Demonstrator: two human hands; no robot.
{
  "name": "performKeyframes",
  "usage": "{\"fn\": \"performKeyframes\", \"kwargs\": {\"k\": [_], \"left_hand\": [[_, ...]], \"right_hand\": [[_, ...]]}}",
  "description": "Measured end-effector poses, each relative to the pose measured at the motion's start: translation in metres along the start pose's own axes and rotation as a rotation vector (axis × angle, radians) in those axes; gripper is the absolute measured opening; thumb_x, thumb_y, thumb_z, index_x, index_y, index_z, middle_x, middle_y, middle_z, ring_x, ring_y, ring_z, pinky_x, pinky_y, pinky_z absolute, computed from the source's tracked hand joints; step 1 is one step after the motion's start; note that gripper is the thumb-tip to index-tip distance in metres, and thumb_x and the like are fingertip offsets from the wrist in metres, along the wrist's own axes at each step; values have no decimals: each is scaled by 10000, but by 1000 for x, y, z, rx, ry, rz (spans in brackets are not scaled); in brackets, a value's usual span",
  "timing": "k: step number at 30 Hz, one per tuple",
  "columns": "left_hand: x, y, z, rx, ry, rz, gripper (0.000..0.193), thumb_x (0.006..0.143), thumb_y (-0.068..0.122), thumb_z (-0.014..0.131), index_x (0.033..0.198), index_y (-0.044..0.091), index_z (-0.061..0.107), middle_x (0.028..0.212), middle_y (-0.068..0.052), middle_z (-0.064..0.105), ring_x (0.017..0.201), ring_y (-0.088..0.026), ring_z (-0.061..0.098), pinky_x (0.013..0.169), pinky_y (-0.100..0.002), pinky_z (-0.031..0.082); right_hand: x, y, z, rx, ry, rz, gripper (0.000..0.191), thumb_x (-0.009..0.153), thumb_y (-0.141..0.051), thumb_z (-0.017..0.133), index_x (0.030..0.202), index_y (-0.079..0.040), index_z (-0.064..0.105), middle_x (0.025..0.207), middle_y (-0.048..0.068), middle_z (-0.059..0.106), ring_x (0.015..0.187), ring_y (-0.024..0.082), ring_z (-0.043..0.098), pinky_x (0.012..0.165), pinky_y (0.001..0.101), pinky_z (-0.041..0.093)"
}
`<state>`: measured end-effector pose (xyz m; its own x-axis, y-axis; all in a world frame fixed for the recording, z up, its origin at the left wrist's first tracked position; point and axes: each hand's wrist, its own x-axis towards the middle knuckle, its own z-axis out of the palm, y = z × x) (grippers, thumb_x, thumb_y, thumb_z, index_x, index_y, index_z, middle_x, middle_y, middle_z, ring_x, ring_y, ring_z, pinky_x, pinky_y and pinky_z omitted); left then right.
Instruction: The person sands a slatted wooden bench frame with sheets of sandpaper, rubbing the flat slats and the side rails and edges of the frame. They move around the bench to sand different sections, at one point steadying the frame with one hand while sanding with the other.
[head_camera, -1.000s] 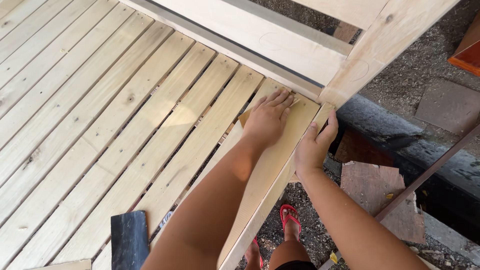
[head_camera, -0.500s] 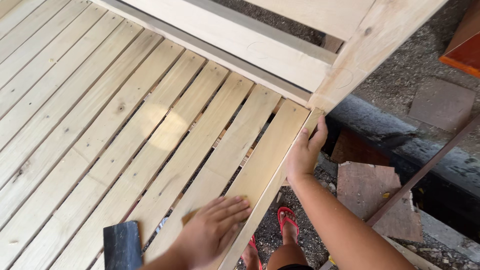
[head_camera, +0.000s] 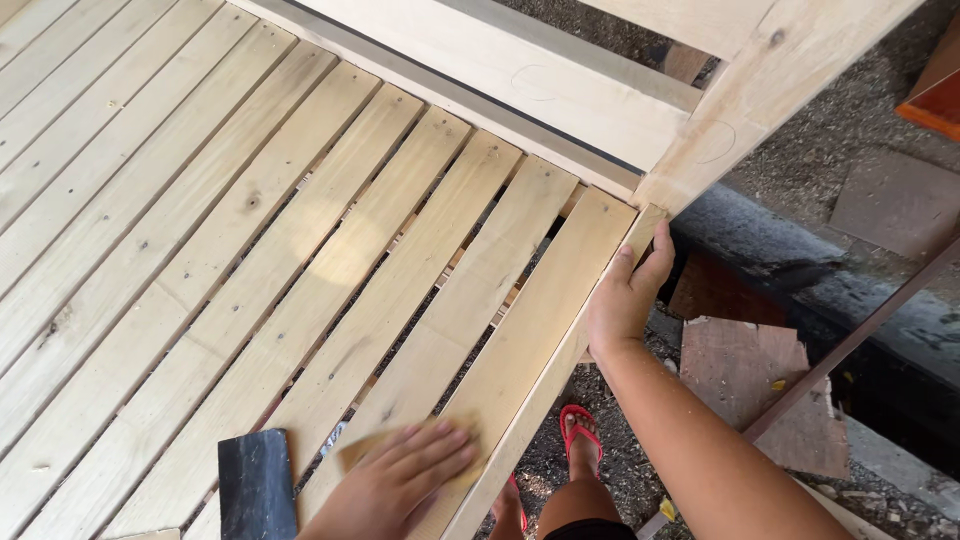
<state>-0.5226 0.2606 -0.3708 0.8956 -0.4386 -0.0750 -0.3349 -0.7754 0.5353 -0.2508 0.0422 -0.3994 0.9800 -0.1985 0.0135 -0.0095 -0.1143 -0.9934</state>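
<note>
A slatted frame of pale wooden boards fills the left of the view. My left hand (head_camera: 400, 475) presses flat on a tan piece of sandpaper (head_camera: 352, 450) on the outermost slat (head_camera: 545, 310), near the bottom edge of the view. My right hand (head_camera: 628, 295) grips the frame's side rail (head_camera: 640, 235) close to the corner post (head_camera: 760, 90), fingers wrapped over its edge.
A dark rectangular block (head_camera: 257, 485) lies on the slats beside my left hand. Below the frame are gravel ground, my foot in a red sandal (head_camera: 580, 430), flat board scraps (head_camera: 745, 360) and a diagonal metal bar (head_camera: 850, 340).
My left hand has slid with the sandpaper along the outer slat from near the corner down toward me. My right hand has stayed on the rail.
</note>
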Motion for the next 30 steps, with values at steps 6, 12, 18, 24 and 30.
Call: {"fn": "performKeyframes", "kwargs": {"k": [6,12,18,24,30], "left_hand": [[199,-19,2,35,259,85,505,1032,216,468,1529,123,468,1586,-99,464,1507,-270,376,1254,-487,227],[311,-11,-30,2,345,-8,485,996,293,513,1464,165,537,1557,-23,508,1507,-211,378,1259,-433,266],[141,8,-24,-69,220,63,500,1037,219,457,1528,126,481,1587,-116,483,1513,-290,376,1245,-509,218],[184,-12,-4,-67,188,-19,492,1006,222,465,1492,162,512,1560,-64,487,1469,-254,389,1203,-501,233],[319,-23,-42,120,291,71,468,1004,289,495,1449,149,537,1528,-26,515,1464,-224,411,1217,-421,277]], "right_hand": [[6,11,-4,63,1,-9,538,1094,-113,362,1599,-47,191,1639,181,280,1472,270,385,1204,368,334],[8,12,-6,48,7,-12,566,1058,-90,379,1597,-55,210,1632,175,305,1464,265,391,1185,366,344],[2,3,-4,67,9,-14,551,1075,-91,376,1597,-45,207,1621,182,316,1450,273,421,1193,368,354],[3,4,-3,56,13,-10,543,1072,-77,373,1589,-43,212,1613,188,302,1447,278,401,1198,373,339],[4,9,-4,89,11,-24,556,1051,-60,367,1587,-54,220,1619,188,317,1455,271,397,1192,375,343]]}}
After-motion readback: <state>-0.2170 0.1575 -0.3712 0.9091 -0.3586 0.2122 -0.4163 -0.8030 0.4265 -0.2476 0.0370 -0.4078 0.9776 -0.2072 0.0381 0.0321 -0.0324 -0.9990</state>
